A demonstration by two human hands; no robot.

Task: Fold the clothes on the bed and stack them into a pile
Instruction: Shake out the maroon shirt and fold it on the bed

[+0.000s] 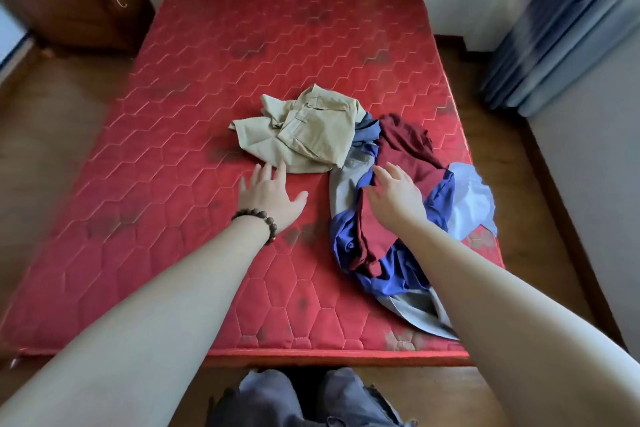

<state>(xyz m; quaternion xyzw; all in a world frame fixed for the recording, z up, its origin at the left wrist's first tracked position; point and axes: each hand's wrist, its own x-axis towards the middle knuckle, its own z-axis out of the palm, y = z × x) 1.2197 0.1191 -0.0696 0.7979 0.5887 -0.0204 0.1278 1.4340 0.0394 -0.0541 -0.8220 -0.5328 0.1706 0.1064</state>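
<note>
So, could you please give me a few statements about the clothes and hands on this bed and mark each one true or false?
1. The beige garment lies crumpled, not folded. True.
2. The left hand grips the beige garment. False: its fingers are spread flat over the red mattress, reaching only the garment's near edge.
3. The right hand is over the maroon garment. True.
4. A neat folded stack sits on the bed. False: the maroon garment, the blue garment and the light blue garment lie in a loose heap.
5. The beaded bracelet is on the right wrist. False: it is on the left wrist.
</note>
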